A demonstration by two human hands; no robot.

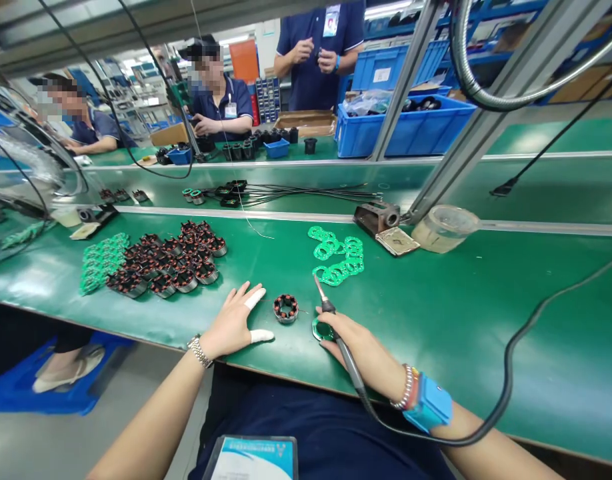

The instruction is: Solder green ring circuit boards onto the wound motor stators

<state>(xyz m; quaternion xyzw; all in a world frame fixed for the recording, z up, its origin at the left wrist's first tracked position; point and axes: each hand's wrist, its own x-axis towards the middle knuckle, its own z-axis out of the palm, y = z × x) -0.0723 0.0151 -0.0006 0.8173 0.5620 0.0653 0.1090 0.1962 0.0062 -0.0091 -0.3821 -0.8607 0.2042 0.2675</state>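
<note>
Left hand flat, fingers spread, beside wound stator on bench | right hand grips soldering iron, pinning green ring board | risk: upturned hot tip could graze fingers.

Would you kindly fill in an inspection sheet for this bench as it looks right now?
Surface: green mat.
Job's things: one wound stator between the hands; green ring board under the right hand.
Clutter: stator pile, green board heaps, plastic cup.
Grippers: left hand flat, two fingers taped; right hand holds soldering iron.
Cables: iron's cord loops right.
Surroundings: co-workers, blue crates behind.
</note>
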